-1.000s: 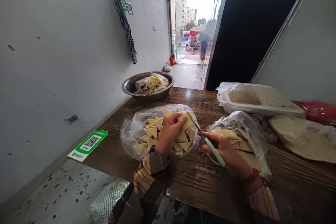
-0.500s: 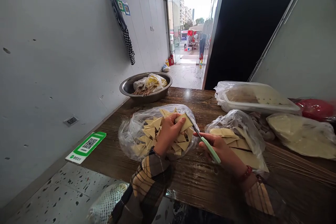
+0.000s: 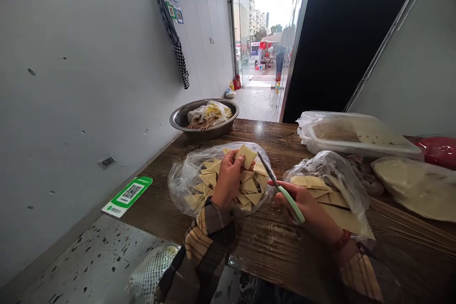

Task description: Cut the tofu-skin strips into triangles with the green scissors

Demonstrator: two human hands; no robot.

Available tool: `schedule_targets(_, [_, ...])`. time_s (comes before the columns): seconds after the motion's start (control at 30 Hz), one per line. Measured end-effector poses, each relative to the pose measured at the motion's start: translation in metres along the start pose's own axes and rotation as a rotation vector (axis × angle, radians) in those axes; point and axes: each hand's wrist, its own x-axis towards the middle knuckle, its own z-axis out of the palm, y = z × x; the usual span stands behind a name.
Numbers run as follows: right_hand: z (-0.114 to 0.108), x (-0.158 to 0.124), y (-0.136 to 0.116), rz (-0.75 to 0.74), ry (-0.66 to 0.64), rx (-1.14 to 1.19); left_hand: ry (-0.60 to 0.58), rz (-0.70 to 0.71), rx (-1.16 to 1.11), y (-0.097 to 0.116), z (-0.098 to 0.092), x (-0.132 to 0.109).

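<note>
My left hand [image 3: 228, 178] is closed on a stack of square tofu-skin sheets [image 3: 245, 154], held above a clear plastic bag [image 3: 181, 178] full of yellow triangular tofu-skin pieces [image 3: 208, 178]. My right hand [image 3: 308, 206] grips green-handled scissors [image 3: 281, 190], their blades pointing up and left towards the held stack, a little apart from it. Just right of the scissors lies a second plastic bag [image 3: 335, 173] with larger uncut tofu-skin sheets [image 3: 320, 192].
A metal basin [image 3: 178, 116] with skewers and a bag stands at the table's far left corner. A bag-wrapped white tray [image 3: 356, 133], a red bag [image 3: 440, 149] and a bag of pale sheets [image 3: 413, 183] sit at the right. Loose bamboo skewers [image 3: 409, 230] lie on the wooden table [image 3: 270, 247].
My left hand has turned the stack upward and drawn it away from the scissor blades. The blades no longer touch the sheets. The view has shifted slightly to the left.
</note>
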Motion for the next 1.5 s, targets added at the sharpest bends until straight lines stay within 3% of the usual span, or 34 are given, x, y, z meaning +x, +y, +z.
schedule_targets(0.27, [-0.006,-0.001,0.003,-0.198,-0.031,-0.100,0.025,0.097,0.027,-0.001,0.001,-0.002])
schedule_targets(0.47, [-0.007,-0.002,0.002,-0.208,-0.045,-0.112,-0.013,0.140,0.069,0.003,0.002,-0.004])
schedule_targets(0.73, [-0.007,-0.006,-0.004,-0.180,-0.091,-0.218,-0.030,0.073,-0.006,0.002,0.003,-0.004])
schedule_targets(0.97, [-0.005,-0.006,-0.002,-0.168,-0.155,-0.176,-0.036,0.080,0.010,0.003,0.005,-0.005])
schedule_targets(1.5, [-0.005,-0.005,-0.002,-0.168,-0.153,-0.168,-0.132,-0.048,0.087,0.003,0.010,-0.010])
